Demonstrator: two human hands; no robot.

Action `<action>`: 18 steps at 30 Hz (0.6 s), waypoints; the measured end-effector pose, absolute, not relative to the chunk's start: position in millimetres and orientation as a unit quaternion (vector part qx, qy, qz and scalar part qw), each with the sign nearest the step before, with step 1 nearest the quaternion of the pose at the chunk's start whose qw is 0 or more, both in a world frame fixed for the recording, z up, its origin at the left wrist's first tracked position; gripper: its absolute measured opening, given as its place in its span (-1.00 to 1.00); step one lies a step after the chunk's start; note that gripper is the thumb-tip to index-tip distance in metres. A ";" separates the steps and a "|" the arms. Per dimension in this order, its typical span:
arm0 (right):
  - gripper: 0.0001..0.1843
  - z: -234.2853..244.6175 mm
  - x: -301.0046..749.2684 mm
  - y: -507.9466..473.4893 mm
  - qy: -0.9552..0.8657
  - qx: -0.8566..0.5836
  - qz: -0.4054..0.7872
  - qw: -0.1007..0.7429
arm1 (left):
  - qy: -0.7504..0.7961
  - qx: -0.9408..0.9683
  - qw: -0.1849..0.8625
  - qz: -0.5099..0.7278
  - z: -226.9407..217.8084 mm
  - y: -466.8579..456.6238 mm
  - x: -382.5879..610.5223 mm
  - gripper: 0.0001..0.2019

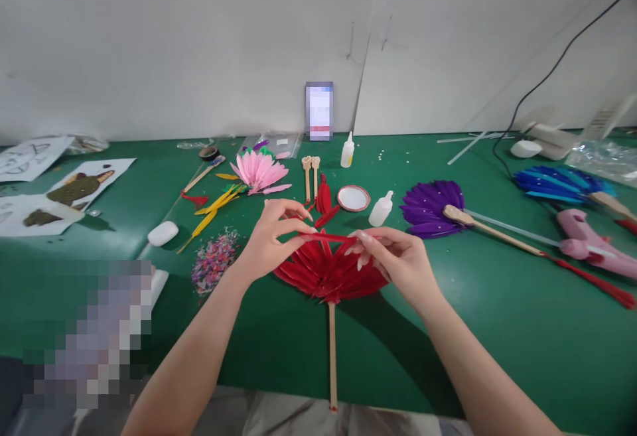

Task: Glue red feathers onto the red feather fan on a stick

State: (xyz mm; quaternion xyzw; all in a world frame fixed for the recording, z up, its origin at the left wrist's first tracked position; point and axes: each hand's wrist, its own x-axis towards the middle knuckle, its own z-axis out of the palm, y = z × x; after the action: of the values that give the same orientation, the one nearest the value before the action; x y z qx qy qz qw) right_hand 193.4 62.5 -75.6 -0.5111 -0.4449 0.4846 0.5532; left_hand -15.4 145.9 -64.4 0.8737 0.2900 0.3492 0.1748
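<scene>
- Eyes on the red strip (331,237): slim, bright, nearly straight, held level just above the red feather fan (331,283), one end in each hand!
- Left hand (271,243): the grip is clamped on the strip's left end, thumb pressed against fingers.
- Right hand (401,260): that grip is clamped too, pinching the right end, other fingers curled below.
- And what a fan underneath, glossy red blades overlapping in a broad spread, narrowing to a slender wooden handle (332,356) on the smooth green worktop (279,350).
- Out to the right, the purple fan (432,207): dense plumes, pale specks, a rounded wooden handle top.
- Beyond the left hand, pink feathers (259,172) flare softly beside thin, wispy yellow feathers (213,214).
- Containers now! Far squeeze bottle (347,152) and near squeeze bottle (381,212), whitish, with tapering nozzles; fill levels, can't tell.
- Between them and the wooden sticks (310,177), a shallow round dish (353,198), white inside, red-rimmed.
</scene>
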 end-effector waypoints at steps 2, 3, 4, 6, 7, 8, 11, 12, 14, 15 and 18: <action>-0.77 -75.0 191.6 61.0 -0.438 -0.513 0.472 0.568 | 0.307 0.861 0.163 0.371 -63.9 145.1 -14.3 -0.88; -0.78 -75.2 190.9 60.2 -0.433 -0.514 0.461 0.580 | 0.324 0.849 0.169 0.381 -63.1 144.8 -14.1 -0.87; -0.79 -75.5 190.4 59.4 -0.428 -0.515 0.449 0.591 | 0.344 0.835 0.191 0.385 -62.0 144.2 -13.6 -0.81; -0.81 -76.1 189.5 58.0 -0.420 -0.516 0.434 0.607 | 0.377 0.801 0.290 0.364 -60.2 141.8 -11.2 -0.53; -0.81 -76.4 189.1 57.3 -0.417 -0.517 0.432 0.611 | 0.382 0.778 0.363 0.343 -59.8 139.7 -8.8 -0.40; -0.81 -76.6 188.5 56.7 -0.414 -0.517 0.434 0.611 | 0.377 0.748 0.442 0.322 -59.9 137.0 -5.6 -0.34; -0.77 -77.3 186.0 55.7 -0.414 -0.518 0.457 0.593 | 0.354 0.635 0.615 0.305 -62.5 126.9 7.6 -0.59; -0.75 -77.4 185.2 55.6 -0.418 -0.516 0.467 0.584 | 0.358 0.606 0.635 0.318 -63.6 123.7 11.9 -0.68; -0.70 -77.6 184.0 55.9 -0.430 -0.504 0.492 0.565 | 0.379 0.581 0.631 0.348 -65.1 118.8 18.4 -0.69; -0.66 -77.5 183.9 56.2 -0.434 -0.495 0.506 0.556 | 0.391 0.579 0.619 0.359 -65.4 117.5 20.2 -0.67; -0.60 -76.8 185.2 57.2 -0.453 -0.486 0.534 0.523 | 0.416 0.580 0.587 0.382 -65.4 117.5 21.1 -0.67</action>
State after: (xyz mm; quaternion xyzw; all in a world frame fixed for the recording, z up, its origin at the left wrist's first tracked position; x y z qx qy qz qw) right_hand 185.2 57.2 -76.8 -0.4855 -0.4528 0.5341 0.5234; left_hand 21.1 117.5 -65.4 0.5796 0.4156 0.3824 0.5874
